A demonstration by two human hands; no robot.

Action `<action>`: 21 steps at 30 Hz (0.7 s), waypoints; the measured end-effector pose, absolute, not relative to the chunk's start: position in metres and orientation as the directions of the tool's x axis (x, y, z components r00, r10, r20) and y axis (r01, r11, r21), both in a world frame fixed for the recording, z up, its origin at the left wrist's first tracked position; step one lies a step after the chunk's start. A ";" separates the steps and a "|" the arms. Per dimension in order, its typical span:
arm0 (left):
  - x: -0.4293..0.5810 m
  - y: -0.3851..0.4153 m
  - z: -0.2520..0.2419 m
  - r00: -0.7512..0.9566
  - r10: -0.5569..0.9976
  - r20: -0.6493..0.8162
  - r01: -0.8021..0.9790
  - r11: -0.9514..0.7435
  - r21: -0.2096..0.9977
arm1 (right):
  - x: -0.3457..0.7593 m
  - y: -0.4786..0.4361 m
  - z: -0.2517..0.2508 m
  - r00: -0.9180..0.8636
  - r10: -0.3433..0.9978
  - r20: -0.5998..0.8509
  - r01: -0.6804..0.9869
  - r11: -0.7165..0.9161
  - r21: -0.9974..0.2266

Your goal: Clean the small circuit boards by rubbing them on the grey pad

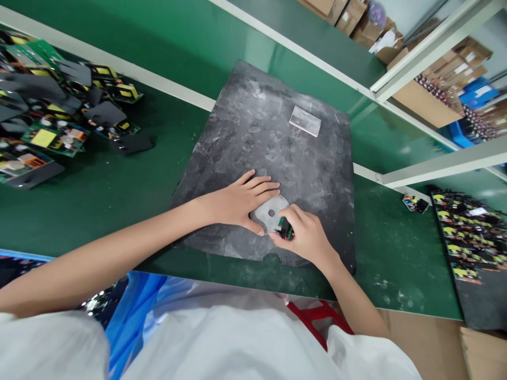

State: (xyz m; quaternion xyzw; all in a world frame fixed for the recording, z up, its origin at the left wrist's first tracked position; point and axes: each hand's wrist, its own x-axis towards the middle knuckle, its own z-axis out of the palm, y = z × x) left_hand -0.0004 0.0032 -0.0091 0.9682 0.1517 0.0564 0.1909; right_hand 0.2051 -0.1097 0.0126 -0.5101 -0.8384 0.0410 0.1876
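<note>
A round grey disc point(261, 214) with a hole in its middle lies on the dark mat point(253, 142). My left hand point(243, 201) rests flat with fingers spread, its thumb and fingertips touching the disc's left and upper edges. At the disc's right side, my right hand point(304, 232) pinches a small circuit board point(285, 228) with black and green parts between thumb and fingers. The board stands against or just over the disc; whether it touches is hidden by my fingers.
A silvery rectangular plate point(304, 121) lies at the mat's far right. Circuit boards point(43, 138) with black sheets are heaped at the left. On the right are a single board point(415, 203) and a black tray point(481, 295) bearing rows of boards. A white frame post point(443, 161) rises nearby.
</note>
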 end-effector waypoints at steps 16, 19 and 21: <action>-0.001 0.003 -0.007 0.948 0.316 0.045 0.272 -0.871 0.408 | 0.206 -0.108 0.013 -0.427 0.859 0.284 0.825 0.498 -0.267; 0.000 0.003 -0.007 0.948 0.314 0.060 0.264 -0.876 0.404 | 0.207 -0.108 0.012 -0.425 0.863 0.274 0.824 0.494 -0.276; 0.000 0.003 -0.007 0.948 0.313 0.064 0.263 -0.878 0.400 | 0.208 -0.108 0.012 -0.425 0.861 0.279 0.822 0.496 -0.279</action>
